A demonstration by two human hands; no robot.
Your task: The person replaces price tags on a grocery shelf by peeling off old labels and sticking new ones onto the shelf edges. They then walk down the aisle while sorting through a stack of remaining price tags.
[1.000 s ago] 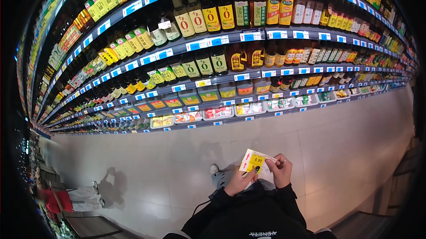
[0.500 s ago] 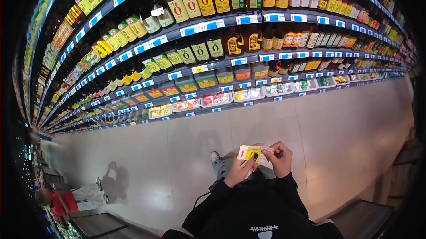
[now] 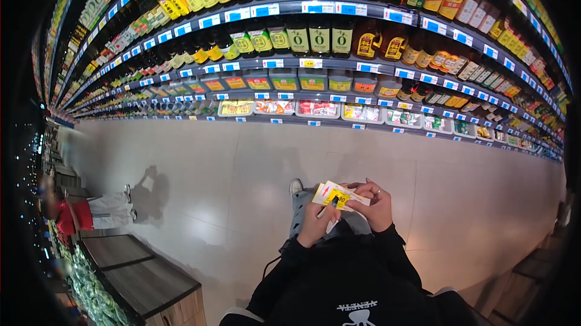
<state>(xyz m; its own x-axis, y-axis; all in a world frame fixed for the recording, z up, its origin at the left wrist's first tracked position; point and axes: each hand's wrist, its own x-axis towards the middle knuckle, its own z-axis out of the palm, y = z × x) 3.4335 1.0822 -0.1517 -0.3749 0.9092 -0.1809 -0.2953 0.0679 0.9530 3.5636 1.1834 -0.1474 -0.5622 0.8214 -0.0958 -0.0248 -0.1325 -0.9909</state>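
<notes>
A small stack of yellow and white price labels is held in front of my body, low in the head view. My left hand grips it from the left, with a small dark object at its thumb. At the right side of the labels, my right hand has its fingers closed on their edge, and a ring shows on one finger. Parts of the labels are hidden behind my fingers.
Long shelves of bottles curve across the top, with white trays of packets on the lowest level. Tiled floor lies below. A person in red stands at the left, beyond a dark-topped wooden counter beside green produce.
The view has shifted, so the shelves sit higher and more of the counter shows at lower left. The labels are now more fanned out between my hands.
</notes>
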